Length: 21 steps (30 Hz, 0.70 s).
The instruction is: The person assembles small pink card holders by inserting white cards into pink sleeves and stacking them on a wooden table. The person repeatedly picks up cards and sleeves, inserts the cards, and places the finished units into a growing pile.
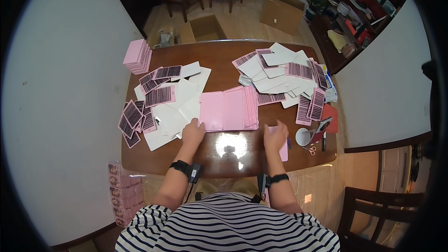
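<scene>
An open pink folding case (212,111) lies flat in the middle of the brown table, its right half on a stack of similar pink pieces (251,107). My left hand (193,131) is at its lower left corner, with thumb and finger closed on the edge. To the right of the stack, my right hand (275,136) is open, fingers apart, over a flat pink piece (283,151) it partly hides. Left of the case lie white cards (172,117) and pink trays with rows of black strips (160,96). A similar heap of white cards (270,83) lies right.
A stack of closed pink boxes (136,56) stands at the far left corner. On the right are a phone on a stand (322,128), a white round lid-like thing (303,136), scissors (311,150) and a red piece (330,114). Cardboard boxes (281,11) stand beyond the table.
</scene>
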### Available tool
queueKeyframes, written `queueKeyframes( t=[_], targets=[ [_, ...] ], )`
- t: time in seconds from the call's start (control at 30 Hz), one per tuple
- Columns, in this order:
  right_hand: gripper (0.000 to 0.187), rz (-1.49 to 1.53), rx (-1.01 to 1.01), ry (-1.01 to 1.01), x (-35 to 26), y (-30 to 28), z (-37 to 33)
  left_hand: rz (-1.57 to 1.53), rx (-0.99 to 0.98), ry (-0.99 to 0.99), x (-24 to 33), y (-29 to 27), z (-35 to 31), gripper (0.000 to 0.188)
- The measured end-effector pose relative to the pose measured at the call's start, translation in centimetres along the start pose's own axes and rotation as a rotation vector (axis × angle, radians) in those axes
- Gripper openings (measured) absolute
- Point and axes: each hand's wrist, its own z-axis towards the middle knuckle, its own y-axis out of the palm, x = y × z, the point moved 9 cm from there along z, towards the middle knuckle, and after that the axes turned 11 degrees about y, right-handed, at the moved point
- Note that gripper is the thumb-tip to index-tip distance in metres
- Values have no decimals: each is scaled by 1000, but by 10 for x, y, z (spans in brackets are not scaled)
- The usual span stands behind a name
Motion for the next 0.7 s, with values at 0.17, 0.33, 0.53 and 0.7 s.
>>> queueKeyframes(
  t=[0.17,0.33,0.53,0.7],
  targets=[
    [101,-532,-426,540,112,-9,-62,-37,-27,76,51,-13,-13,35],
    [104,-303,-460,232,85,-39,-43,-200,-125,619,167,-12,-34,36],
    [99,70,-1094,-198,-24,-84,-43,-133,-594,1172,265,5,-86,104],
    [115,525,-726,21,-42,-99,-26,-671,-927,773,229,19,-81,120]
  ],
)
